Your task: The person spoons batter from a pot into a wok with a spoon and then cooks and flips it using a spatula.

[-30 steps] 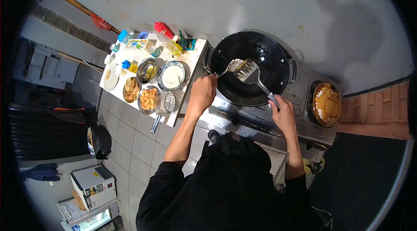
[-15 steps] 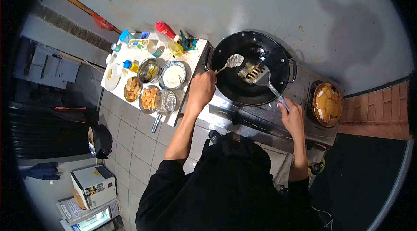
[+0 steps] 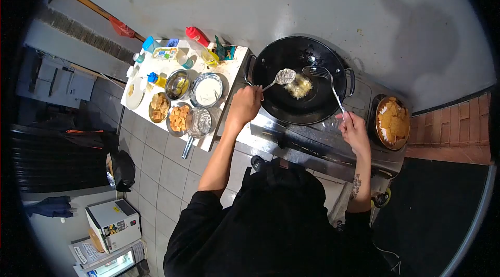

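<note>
Gripping spoon [image 3: 274,84] in L hand [image 3: 246,105] & slotted turner [image 3: 321,73] in R hand [image 3: 356,134], both closed, w/ the foamy frying bit [image 3: 299,87] in the wok [image 3: 284,110] just beside the spoon: a careless tilt cd drip its batter-like coating [image 3: 286,75] & prob cause spatter.

Glossy wok [image 3: 317,108], metal spatula [image 3: 334,90]
</note>
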Available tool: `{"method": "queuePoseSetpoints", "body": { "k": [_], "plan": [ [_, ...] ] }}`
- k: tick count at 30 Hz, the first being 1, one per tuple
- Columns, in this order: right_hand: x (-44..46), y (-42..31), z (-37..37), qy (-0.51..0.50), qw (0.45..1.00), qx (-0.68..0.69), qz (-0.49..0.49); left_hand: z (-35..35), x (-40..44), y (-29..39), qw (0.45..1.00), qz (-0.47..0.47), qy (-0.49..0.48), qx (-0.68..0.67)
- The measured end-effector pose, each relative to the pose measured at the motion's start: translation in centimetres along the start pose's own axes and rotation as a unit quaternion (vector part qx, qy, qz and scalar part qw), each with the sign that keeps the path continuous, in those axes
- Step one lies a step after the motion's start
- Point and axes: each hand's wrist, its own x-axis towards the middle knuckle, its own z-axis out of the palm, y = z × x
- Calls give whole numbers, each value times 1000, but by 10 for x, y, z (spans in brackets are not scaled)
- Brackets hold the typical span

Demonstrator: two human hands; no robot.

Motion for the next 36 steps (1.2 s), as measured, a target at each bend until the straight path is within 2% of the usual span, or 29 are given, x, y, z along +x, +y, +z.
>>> {"method": "queuePoseSetpoints", "body": {
  "k": [2,5,12,18,21,23,27,32,36],
  "plan": [
    [-3,-4,-3,-41,990,123,56,-2,2,-3,999,-27,-24,-9],
    [-7,-9,-5,-68,979,177,74,-6,3,-2,997,-60,-44,-28],
    [-17,-10,-9,-58,983,163,68,-10,13,-12,993,-74,-70,-66],
    [-26,-8,-12,-28,990,123,68,-8,24,-18,996,-60,-67,-13],
    [-29,-7,-11,-19,993,101,64,-7,27,-18,992,-53,-116,8],
    [-30,-6,-10,-4,993,102,62,5,26,-20,997,5,-61,49],
    [-31,-2,-10,8,994,93,60,24,31,-23,992,-12,-68,105],
    [-36,-2,-11,25,994,78,66,38,33,-28,985,68,-53,152],
    [-38,0,-13,28,994,79,64,40,36,-24,981,69,-48,172]
  ]
}}
